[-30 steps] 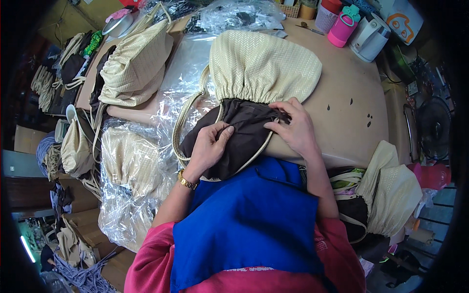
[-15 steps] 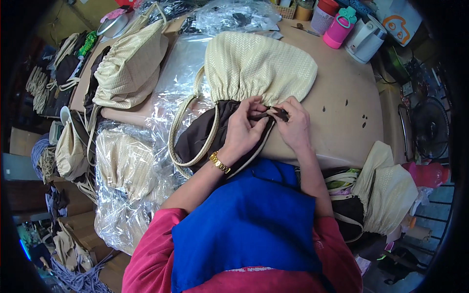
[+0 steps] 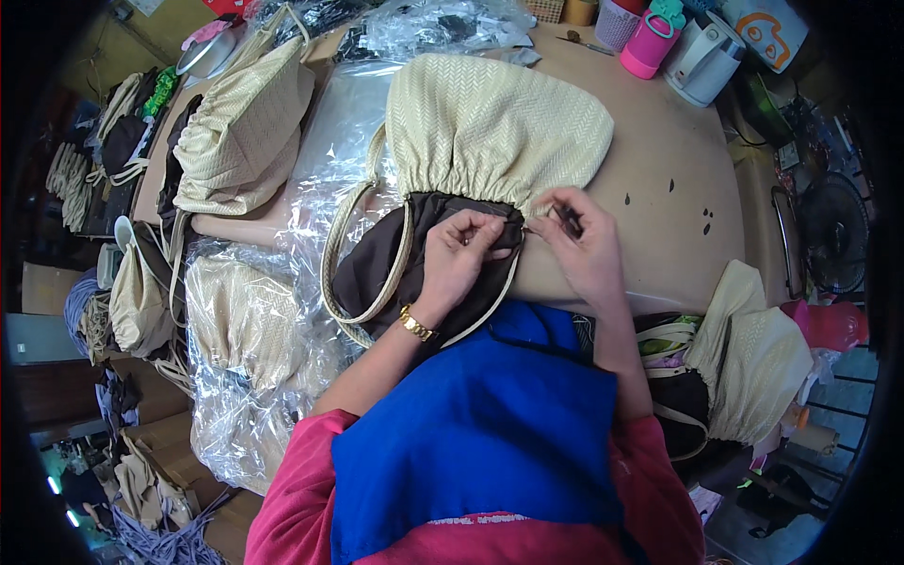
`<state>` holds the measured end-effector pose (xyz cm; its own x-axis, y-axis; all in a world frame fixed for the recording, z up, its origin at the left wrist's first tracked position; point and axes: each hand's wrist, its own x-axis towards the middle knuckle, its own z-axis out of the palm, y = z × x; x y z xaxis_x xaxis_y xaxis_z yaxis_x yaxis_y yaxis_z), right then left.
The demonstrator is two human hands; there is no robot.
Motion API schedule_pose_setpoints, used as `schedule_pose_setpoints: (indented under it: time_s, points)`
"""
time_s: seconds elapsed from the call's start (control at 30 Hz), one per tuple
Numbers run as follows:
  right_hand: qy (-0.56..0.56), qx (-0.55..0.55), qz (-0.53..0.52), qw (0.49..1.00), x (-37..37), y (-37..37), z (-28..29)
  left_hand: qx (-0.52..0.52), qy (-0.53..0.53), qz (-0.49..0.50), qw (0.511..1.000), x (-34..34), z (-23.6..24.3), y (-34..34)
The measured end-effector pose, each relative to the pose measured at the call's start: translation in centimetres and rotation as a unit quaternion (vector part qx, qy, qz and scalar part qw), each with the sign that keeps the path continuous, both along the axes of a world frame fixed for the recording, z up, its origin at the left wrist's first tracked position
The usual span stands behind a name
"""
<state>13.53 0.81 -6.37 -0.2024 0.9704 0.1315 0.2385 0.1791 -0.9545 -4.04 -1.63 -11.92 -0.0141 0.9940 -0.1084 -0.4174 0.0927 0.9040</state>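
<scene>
A cream woven-pattern handbag (image 3: pixel 499 122) lies on the table with its gathered edge toward me. Dark brown lining (image 3: pixel 377 254) is turned out of its mouth, and cream strap handles (image 3: pixel 331 254) loop at the left. My left hand (image 3: pixel 457 259), a gold watch on its wrist, is closed in a pinch over the lining beside the gathered seam; what sits between the fingertips is too small to make out. Close to the seam's right end, my right hand (image 3: pixel 589 245) curls around a small dark object (image 3: pixel 569 222), with thumb and fingertip near the bag's edge.
Clear plastic-wrapped bags (image 3: pixel 245 330) cover the table's left side, beside another cream bag (image 3: pixel 245 132). At the far right stand a pink bottle (image 3: pixel 650 47) and a white kettle (image 3: pixel 704 61). More cream bags (image 3: pixel 753 363) hang at the right, near a fan (image 3: pixel 836 231).
My hands have moved apart: the left has drawn slightly left and down, the right has shifted right. The lining strip pulled up between them now lies lower against the bag.
</scene>
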Motion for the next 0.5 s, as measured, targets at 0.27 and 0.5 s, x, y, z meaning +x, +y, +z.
schedule_pose_setpoints:
  time_s: [0.27, 0.5]
  points:
    - [-0.29, 0.218, -0.065, 0.93, 0.8, -1.7, 1.7, -0.068, -0.106, -0.043, 0.991, -1.4, 0.7, -0.8]
    - [-0.333, 0.318, -0.047, 0.886, -1.7, -3.2, 3.6, -0.028, -0.073, -0.035, 0.996, -1.0, 2.0, -1.4]
